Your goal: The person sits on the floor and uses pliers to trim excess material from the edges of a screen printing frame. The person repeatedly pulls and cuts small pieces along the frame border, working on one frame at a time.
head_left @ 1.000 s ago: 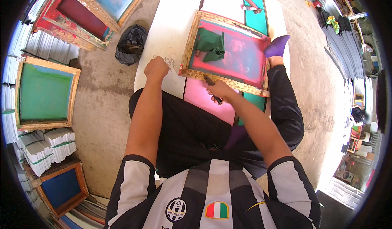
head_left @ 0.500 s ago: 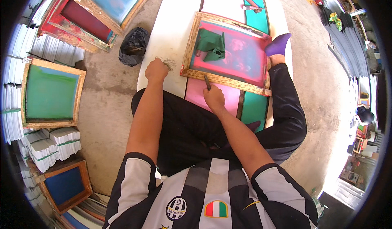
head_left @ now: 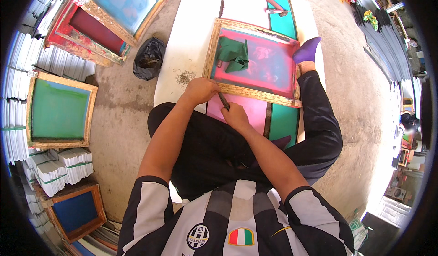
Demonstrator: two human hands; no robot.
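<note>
Gripping slim dark hand tool [head_left: 224,101] in right hand [head_left: 235,117], with fingers closed round near end. Running long axis diagonally, from right fist up and leftward; pointing free end at left hand [head_left: 200,90] and lower-left corner of wooden screen-printing frame [head_left: 269,68]. Sitting between both hands, just off frame's near rail, above pink panel [head_left: 244,106]. Can't tell exact tip shape, too small. On left hand: curled in tight beside tool's far end, at frame corner; can't tell whether holding anything.

Further out: lying flat, slightly skewed, with long side running left to right and dropping a bit to the right. Carrying crumpled green cloth [head_left: 233,55] on left part of pink-and-blue mesh. Left of frame, on white tabletop [head_left: 173,89]: scattered dark wiry bits [head_left: 185,77]. Beyond far rail: hammer [head_left: 273,0], partly over teal panel. On floor at left: black plastic bag [head_left: 149,57], then green-mesh frame [head_left: 59,112] leaning upright.
</note>
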